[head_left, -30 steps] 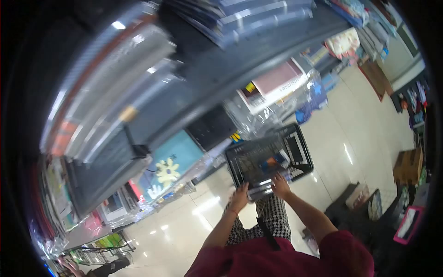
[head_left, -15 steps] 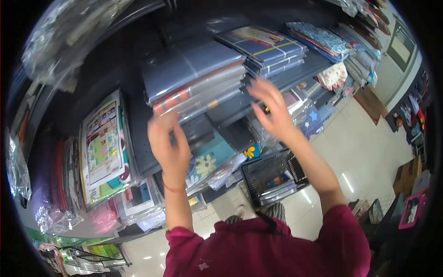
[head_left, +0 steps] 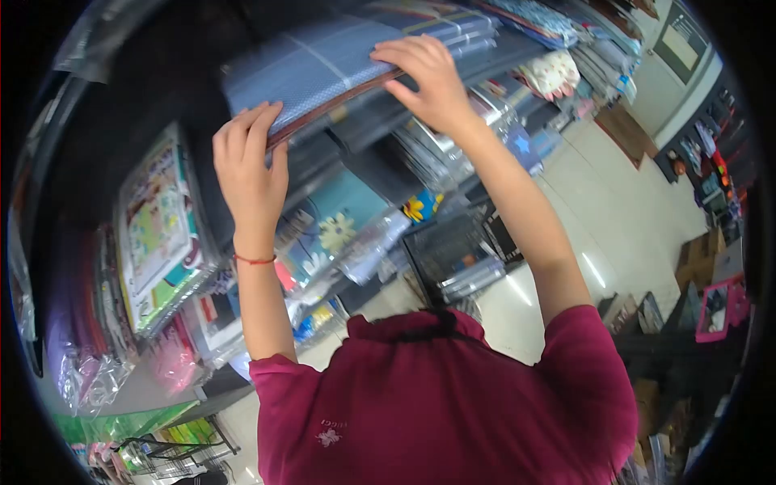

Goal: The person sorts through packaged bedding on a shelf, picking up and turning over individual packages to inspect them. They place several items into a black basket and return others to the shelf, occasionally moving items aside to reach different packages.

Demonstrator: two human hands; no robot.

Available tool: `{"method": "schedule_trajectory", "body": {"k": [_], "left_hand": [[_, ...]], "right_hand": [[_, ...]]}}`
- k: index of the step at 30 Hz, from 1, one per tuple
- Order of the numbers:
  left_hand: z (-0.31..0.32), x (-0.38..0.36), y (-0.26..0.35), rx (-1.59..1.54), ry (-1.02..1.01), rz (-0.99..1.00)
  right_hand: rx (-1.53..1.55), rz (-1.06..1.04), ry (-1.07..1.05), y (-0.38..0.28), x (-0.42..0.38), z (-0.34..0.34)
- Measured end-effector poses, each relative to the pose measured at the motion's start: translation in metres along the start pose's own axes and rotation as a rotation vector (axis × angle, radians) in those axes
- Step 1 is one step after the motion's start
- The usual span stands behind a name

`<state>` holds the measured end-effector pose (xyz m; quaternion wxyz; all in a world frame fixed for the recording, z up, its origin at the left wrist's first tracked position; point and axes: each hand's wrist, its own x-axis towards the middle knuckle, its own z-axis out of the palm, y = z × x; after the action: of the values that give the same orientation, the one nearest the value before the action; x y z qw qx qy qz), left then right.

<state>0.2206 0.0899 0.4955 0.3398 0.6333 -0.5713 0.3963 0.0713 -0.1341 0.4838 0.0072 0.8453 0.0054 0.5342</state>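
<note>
A flat blue folded cloth pack point(head_left: 319, 69) with a pale band across it lies on the dark shelf, a reddish-brown layer showing under its front edge. My left hand point(head_left: 249, 174) grips its left front corner, fingers on top and thumb at the front. At the right front corner, my right hand point(head_left: 432, 85) has its fingers curled over the top edge, with the thumb lower. What lies under the pack is blurred. Behind my right hand sits another stack of blue packs point(head_left: 473, 36).
On the left stands a printed pack in clear plastic point(head_left: 158, 218), beside upright folded packs point(head_left: 101, 299). A lower shelf holds a teal flowered pack point(head_left: 335, 214). Below it, a black basket point(head_left: 453, 250) rests on the tiled floor point(head_left: 614, 210).
Both hands have moved up and forward onto the blue pack's front corners; before, they hovered in front of the stack. The view has shifted, with more of the maroon shirt showing.
</note>
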Motion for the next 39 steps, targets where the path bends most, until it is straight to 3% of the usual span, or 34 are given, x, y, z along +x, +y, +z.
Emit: {"method": "schedule_trajectory", "body": {"k": [2, 5, 7, 10, 11, 13, 15, 17, 20, 23, 26, 30, 35, 36, 39], "left_hand": [[-0.007, -0.016, 0.023, -0.002, -0.007, 0.070], [-0.011, -0.048, 0.065, -0.058, -0.012, 0.331], [-0.030, -0.052, 0.105, -0.279, -0.082, 0.416], [-0.026, -0.069, 0.142, -0.483, 0.028, 0.577], [-0.020, -0.072, 0.149, -0.566, 0.053, 0.545], [-0.003, -0.076, 0.158, -0.726, -0.105, 0.407], [0.038, -0.092, 0.156, -0.854, -0.354, 0.317], [0.083, -0.122, 0.162, -0.946, -0.601, 0.050], [0.149, -0.199, 0.163, -0.835, -0.781, -0.039], [0.200, -0.287, 0.172, -0.831, -0.926, -0.336], [0.234, -0.353, 0.194, -0.748, -1.137, -0.473], [0.264, -0.415, 0.219, -0.655, -1.122, -0.519], [0.292, -0.456, 0.223, -0.512, -1.370, -0.684], [0.296, -0.461, 0.222, -0.495, -1.401, -0.707], [0.298, -0.473, 0.218, -0.547, -1.448, -0.797]], "right_hand": [[-0.072, -0.079, -0.052, -0.002, -0.027, -0.035], [-0.214, -0.107, -0.055, -0.018, -0.083, -0.096], [-0.295, -0.090, -0.030, -0.037, -0.125, -0.139], [-0.445, -0.044, -0.031, -0.075, -0.169, -0.205], [-0.470, -0.007, -0.050, -0.085, -0.178, -0.218], [-0.408, 0.146, -0.201, -0.094, -0.196, -0.226], [-0.364, 0.282, -0.352, -0.087, -0.217, -0.220], [-0.288, 0.399, -0.494, -0.066, -0.264, -0.203], [-0.165, 0.548, -0.628, -0.038, -0.330, -0.158], [-0.062, 0.656, -0.777, -0.017, -0.392, -0.111], [-0.033, 0.692, -0.902, 0.000, -0.458, -0.071], [0.054, 0.770, -1.079, 0.016, -0.535, -0.037], [0.075, 0.834, -1.067, 0.013, -0.597, 0.005], [0.101, 0.948, -1.109, 0.011, -0.605, 0.013], [-0.043, 0.940, -1.181, 0.006, -0.621, 0.030]]}}
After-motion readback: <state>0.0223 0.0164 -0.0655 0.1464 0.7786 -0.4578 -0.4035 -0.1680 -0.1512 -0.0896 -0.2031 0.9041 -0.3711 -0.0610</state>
